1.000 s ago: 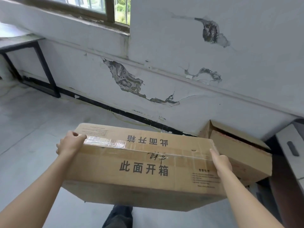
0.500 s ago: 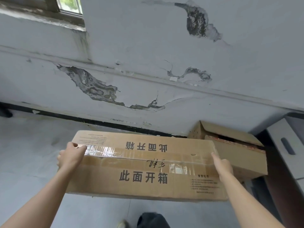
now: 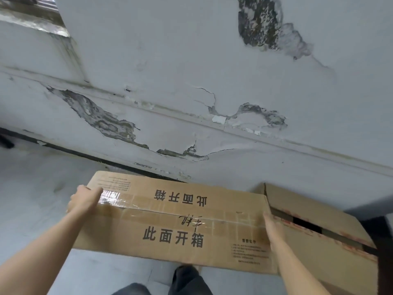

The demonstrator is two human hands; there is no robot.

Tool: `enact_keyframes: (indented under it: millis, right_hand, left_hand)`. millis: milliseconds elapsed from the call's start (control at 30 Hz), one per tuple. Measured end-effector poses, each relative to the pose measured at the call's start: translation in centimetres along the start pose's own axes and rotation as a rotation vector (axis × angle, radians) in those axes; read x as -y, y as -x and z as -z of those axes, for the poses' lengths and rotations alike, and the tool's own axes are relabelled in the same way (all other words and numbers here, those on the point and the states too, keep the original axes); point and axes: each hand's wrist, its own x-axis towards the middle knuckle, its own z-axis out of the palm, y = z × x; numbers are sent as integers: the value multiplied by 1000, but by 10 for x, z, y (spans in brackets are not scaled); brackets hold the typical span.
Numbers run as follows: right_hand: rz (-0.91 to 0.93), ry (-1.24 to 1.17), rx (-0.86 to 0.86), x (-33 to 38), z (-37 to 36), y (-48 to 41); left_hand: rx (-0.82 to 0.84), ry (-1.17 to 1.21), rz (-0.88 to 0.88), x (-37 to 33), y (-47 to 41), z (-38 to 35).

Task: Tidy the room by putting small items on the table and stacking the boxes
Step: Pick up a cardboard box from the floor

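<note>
The box [image 3: 170, 220] was held above the floor [image 3: 32, 188] between both hands, its right end just beside the open box [image 3: 319, 211] that sat at the floor's far edge against the wall [image 3: 170, 81]. The left hand [image 3: 85, 201] gripped the left end, thumb on the taped top and fingers curled round the edge. The right hand [image 3: 273, 227] lay flat, fingers straight, pressed on the right end. That flat palm seemed the weak point: the end could slip down, or snag on the open box's gaping top during stacking.
</note>
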Motion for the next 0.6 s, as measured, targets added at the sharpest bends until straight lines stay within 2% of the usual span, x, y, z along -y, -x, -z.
enact_keyframes:
  millis: [133, 400, 600]
  right_hand:
    - [-41, 8, 9, 18, 4, -44]
    - [-104, 68, -95, 18, -1, -122]
    - [-155, 137, -96, 15, -8, -171]
  left_hand:
    - [-13, 52, 21, -34, -2, -22]
    - [-20, 179, 31, -70, -30, -75]
    - [76, 291, 72, -97, -63, -125]
